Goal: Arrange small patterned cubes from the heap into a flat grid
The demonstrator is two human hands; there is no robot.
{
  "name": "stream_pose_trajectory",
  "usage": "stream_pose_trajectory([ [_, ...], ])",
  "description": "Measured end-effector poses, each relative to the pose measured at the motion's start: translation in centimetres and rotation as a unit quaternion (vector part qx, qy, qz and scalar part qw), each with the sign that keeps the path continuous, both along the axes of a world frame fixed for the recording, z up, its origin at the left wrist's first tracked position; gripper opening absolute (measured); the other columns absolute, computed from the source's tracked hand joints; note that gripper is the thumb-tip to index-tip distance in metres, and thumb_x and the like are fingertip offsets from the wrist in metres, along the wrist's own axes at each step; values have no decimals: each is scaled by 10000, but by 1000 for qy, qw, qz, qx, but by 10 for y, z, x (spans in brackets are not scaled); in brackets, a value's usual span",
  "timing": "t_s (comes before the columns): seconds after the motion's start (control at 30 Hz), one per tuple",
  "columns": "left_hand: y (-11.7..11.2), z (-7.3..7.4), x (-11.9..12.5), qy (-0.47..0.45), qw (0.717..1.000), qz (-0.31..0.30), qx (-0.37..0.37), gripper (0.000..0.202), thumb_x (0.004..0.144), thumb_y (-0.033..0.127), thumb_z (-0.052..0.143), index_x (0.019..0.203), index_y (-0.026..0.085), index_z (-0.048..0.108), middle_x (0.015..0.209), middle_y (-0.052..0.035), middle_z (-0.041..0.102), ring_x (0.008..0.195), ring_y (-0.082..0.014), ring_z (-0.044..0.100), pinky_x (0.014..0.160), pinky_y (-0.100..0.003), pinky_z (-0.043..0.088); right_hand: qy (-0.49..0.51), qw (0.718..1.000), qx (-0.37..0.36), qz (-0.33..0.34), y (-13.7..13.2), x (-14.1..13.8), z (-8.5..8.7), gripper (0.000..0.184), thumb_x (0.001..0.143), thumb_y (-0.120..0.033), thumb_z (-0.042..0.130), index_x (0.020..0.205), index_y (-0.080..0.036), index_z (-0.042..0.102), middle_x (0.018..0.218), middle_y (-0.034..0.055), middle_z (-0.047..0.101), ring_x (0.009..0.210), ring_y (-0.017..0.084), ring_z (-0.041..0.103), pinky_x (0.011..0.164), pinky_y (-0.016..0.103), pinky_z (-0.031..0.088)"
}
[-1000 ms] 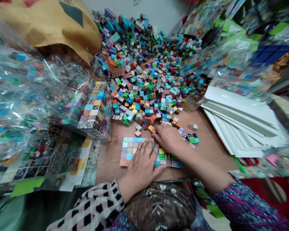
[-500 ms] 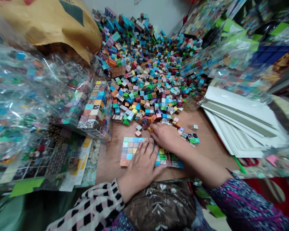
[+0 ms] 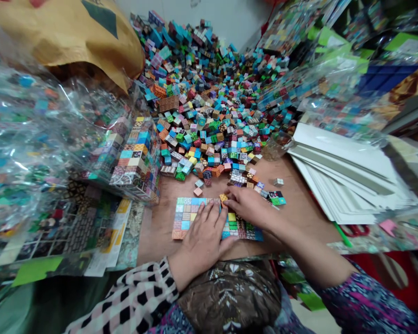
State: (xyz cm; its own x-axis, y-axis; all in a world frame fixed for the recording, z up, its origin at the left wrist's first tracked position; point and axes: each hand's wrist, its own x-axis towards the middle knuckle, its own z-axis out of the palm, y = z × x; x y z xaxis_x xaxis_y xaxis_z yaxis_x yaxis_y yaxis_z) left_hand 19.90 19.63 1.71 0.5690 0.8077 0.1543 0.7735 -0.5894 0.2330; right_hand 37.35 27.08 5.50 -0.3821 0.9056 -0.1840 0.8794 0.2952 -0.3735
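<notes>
A flat layer of small printed cubes (image 3: 186, 216) in many colours lies near the table's front edge. My left hand (image 3: 206, 234) rests across its middle, fingers stretched out and flat on the cubes. Between the fingertips of my right hand (image 3: 248, 204) is a yellow-orange cube (image 3: 223, 198), held at the far edge of the layer. The right hand covers part of the layer's far right side. Two loose cubes (image 3: 198, 191) sit just beyond the layer, and a small joined group of dark and green cubes (image 3: 277, 197) lies right of my right hand.
A large heap of loose cubes (image 3: 209, 120) spreads toward the wall. Clear-wrapped blocks of cubes (image 3: 135, 160) and plastic bags (image 3: 38, 139) crowd the left. White cards (image 3: 348, 185) are stacked at the right, with red-handled scissors (image 3: 355, 230) by them. A brown paper bag (image 3: 90, 41) stands back left.
My right hand has drawn back from the heap's near edge toward the layer, bringing the yellow-orange cube with it. My left hand stays flat in the same place.
</notes>
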Motion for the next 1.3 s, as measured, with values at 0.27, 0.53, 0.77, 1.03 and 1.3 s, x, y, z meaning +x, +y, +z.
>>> stream_pose_trajectory([
  [0.27, -1, -4, 0, -27, 999, 4, 32, 718, 942, 590, 403, 1414, 50, 370, 1405, -233, 484, 1358, -344, 419, 1122, -531, 368, -1, 1000, 8, -12, -11, 1, -4, 97, 929, -229, 519, 914, -169, 593, 867, 87, 691, 774, 191, 622, 608, 275, 332],
  [0.53, 0, -4, -1, -12, 999, -2, 36, 695, 938, 582, 431, 1416, 79, 391, 1403, -221, 489, 1348, -353, 432, 1116, -534, 372, -28, 999, 4, 40, -10, 5, 1, 199, 901, -126, 472, 852, -165, 661, 858, 85, 712, 774, 192, 633, 638, 276, 368],
  [0.77, 1, 2, 0, 8, 1000, -1, 2, 697, 937, 586, 433, 1426, 90, 424, 1436, -216, 463, 1367, -363, 406, 1128, -534, 354, 45, 996, 70, -24, -8, 42, 16, 398, 892, -109, 451, 1228, -195, 647, 1125, 100, 712, 981, 232, 662, 827, 348, 491],
  [1.03, 2, -1, -1, 10, 1000, -9, 23, 706, 949, 604, 390, 1415, 76, 444, 1482, -161, 451, 1367, -342, 401, 1136, -516, 333, 40, 998, 37, 34, -37, 83, 20, 319, 926, -181, 497, 1199, -199, 660, 1116, 101, 687, 1014, 232, 646, 883, 376, 512],
  [1.3, 2, -1, -1, 12, 999, -8, 51, 701, 951, 615, 368, 1397, 85, 473, 1452, -134, 497, 1354, -324, 415, 1148, -491, 303, -15, 1000, 10, 6, -48, 70, 6, 336, 929, -181, 525, 1253, -193, 614, 1220, 126, 625, 1061, 275, 632, 913, 436, 522],
])
